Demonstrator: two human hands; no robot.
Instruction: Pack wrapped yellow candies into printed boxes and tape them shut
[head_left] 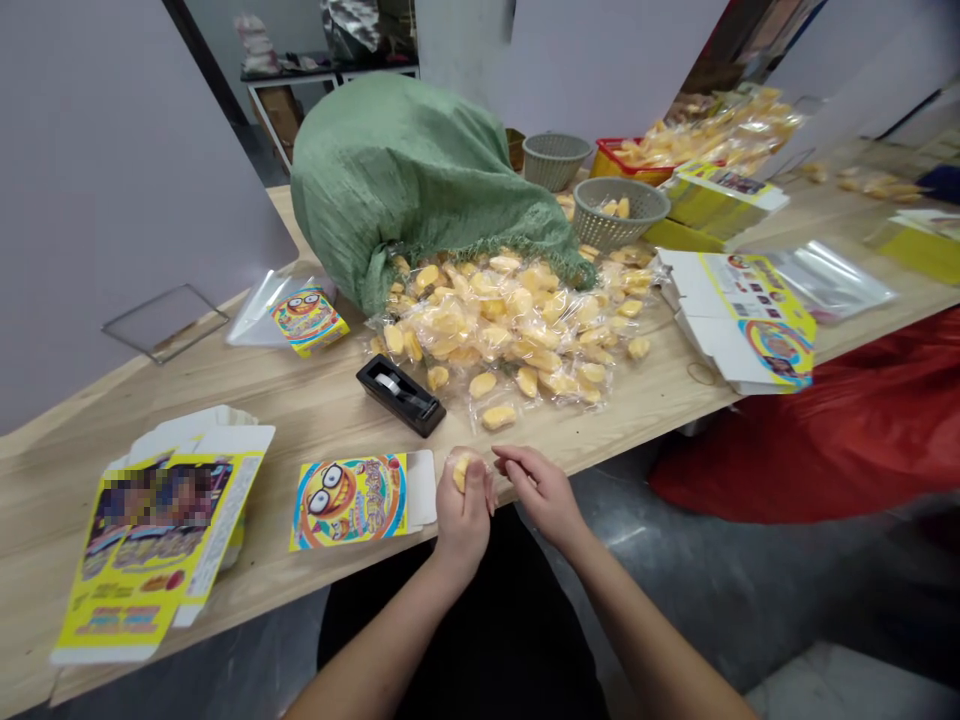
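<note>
My left hand (463, 525) is closed around a yellow oval piece in clear wrap (460, 474), just over the table's front edge. Beside it, my right hand (546, 495) has its thumb and forefinger a little apart, pointing at the left hand, and no item shows in it. A flat yellow printed box (352, 500) with a cartoon face lies to the left of my hands, its white flap towards them. Beyond my hands spreads a heap of wrapped yellow pieces (502, 320), spilling from a green woven sack (397, 150). A black tape dispenser (401, 395) stands left of the heap.
Several flattened boxes (150, 540) lie at the left, and more boxes (757, 320) at the right near clear plastic bags (832, 275). Grey baskets (621, 215) and a red crate (611, 160) stand behind the heap. Red cloth (847, 430) hangs below the table at the right.
</note>
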